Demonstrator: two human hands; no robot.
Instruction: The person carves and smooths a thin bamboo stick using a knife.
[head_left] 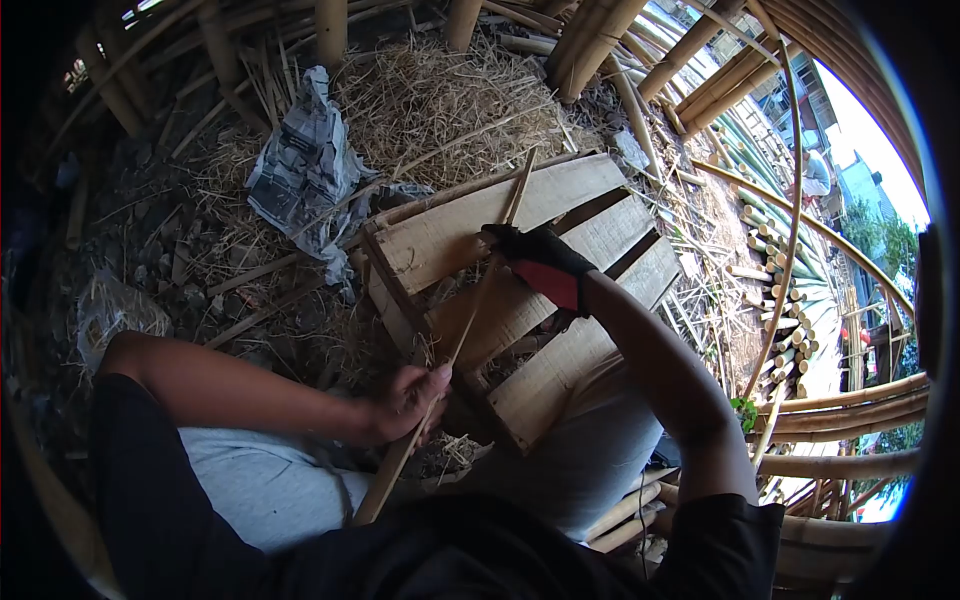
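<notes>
A long, narrow bamboo strip [470, 328] slants from my lap up across a wooden slatted crate [520, 318]. My bare left hand [410, 400] is closed around the strip's lower part, just off the crate's near left corner. Farther up, my right hand [540, 262], in a black and red glove, is closed at the strip over the crate's slats. The gloved fingertips are dark, so I cannot make out whether anything else is in them. The strip's far end reaches past the crate's back edge.
Dry shavings [450, 105] are heaped behind the crate, beside crumpled newspaper [305, 170]. Clear plastic [120, 315] lies at the left. Bamboo posts [590, 45] stand at the back. Cut bamboo poles [785, 345] are stacked at the right, with a person [815, 175] beyond.
</notes>
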